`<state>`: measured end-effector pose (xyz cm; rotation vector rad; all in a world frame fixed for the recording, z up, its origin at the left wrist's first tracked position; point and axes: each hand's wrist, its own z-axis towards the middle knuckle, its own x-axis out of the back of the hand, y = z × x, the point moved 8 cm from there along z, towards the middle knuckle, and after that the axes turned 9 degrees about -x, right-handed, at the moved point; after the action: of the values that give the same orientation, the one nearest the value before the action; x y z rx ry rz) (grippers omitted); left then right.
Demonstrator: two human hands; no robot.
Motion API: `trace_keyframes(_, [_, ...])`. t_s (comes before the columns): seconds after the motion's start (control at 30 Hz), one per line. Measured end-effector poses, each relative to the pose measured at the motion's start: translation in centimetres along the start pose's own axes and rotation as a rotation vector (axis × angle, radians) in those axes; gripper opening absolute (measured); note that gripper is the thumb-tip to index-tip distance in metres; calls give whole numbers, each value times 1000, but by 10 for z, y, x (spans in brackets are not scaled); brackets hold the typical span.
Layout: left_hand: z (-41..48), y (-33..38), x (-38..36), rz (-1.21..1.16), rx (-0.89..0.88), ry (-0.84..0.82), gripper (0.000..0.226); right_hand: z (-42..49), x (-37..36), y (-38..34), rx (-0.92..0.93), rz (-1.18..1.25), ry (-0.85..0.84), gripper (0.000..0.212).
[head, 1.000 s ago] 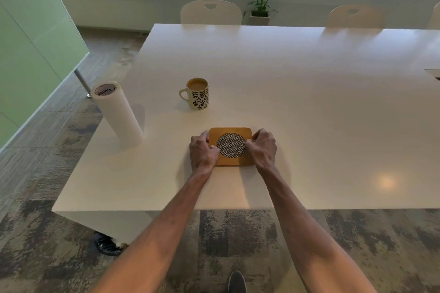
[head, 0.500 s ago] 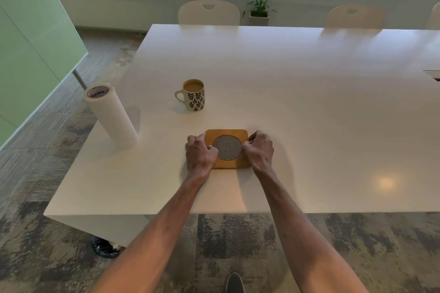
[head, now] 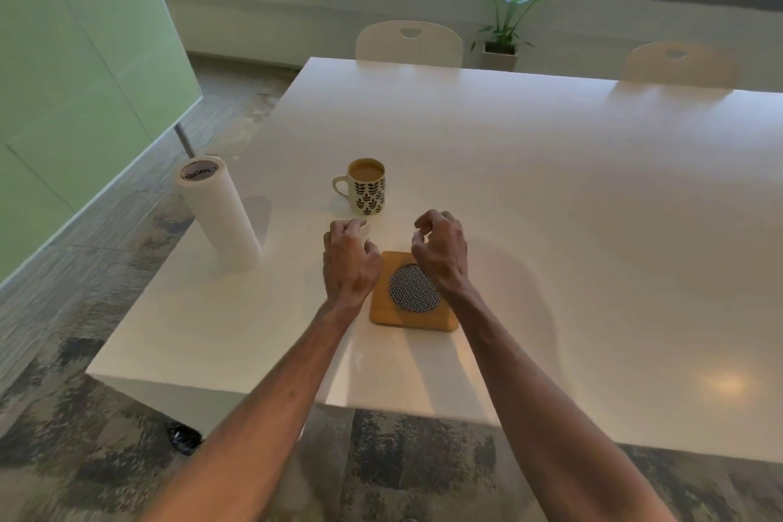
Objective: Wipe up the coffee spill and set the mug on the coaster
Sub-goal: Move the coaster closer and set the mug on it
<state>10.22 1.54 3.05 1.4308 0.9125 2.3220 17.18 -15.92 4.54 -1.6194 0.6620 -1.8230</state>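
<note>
A white mug (head: 367, 187) with a dark leaf pattern stands on the white table (head: 551, 203), full of milky coffee, handle to the left. Nearer to me lies a square wooden coaster (head: 413, 309) with a round woven inset. My left hand (head: 349, 261) hovers just left of the coaster's far corner, fingers curled and apart, holding nothing. Above the coaster's far right part floats my right hand (head: 440, 250), likewise curled and empty. Both hands sit between coaster and mug. No coffee spill is visible on the table.
An upright paper towel roll (head: 218, 212) stands near the table's left edge. Two pale chairs (head: 409, 44) are tucked in at the far side, with a potted plant (head: 508, 19) behind them. A green glass partition (head: 76, 76) runs along the left.
Both hands have let go of the coaster's sides and lifted forward toward the mug. The coaster stays flat on the table. The camera has moved in closer.
</note>
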Motion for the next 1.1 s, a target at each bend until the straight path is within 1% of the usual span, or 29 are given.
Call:
trace_keyframes(0.17, [32, -13, 16, -38, 18, 80, 40, 30, -25, -18, 2, 57, -100, 31])
trace_keyframes(0.27, [53, -19, 21, -60, 8, 128, 39, 48, -41, -29, -22, 63, -150, 50])
trace_keyframes(0.33, [68, -25, 21, -101, 12, 147, 40, 60, -54, -36, -38, 74, -218, 66])
trace_keyframes(0.4, [81, -33, 18, -140, 35, 141, 41, 71, -67, -42, -43, 76, -285, 80])
trace_keyframes(0.47, [94, -42, 14, -176, 66, 125, 42, 81, -78, -47, -37, 69, -327, 89])
trace_keyframes(0.53, [105, -49, 8, -216, 92, 109, 43, 89, -86, -49, -27, 70, -344, 90])
trace_keyframes(0.63, [118, -57, 1, -273, 124, 90, 43, 99, -92, -51, -27, 102, -351, 86])
trace_keyframes(0.87, [127, -69, -22, -381, 242, -6, 31, 106, -98, -47, -13, 153, -366, 76])
trace_keyframes(0.93, [127, -69, -24, -408, 250, -7, 30, 107, -98, -45, -10, 149, -355, 73])
trace_keyframes(1.1, [126, -67, -26, -427, 212, -1, 28, 109, -97, -44, 0, 140, -343, 72])
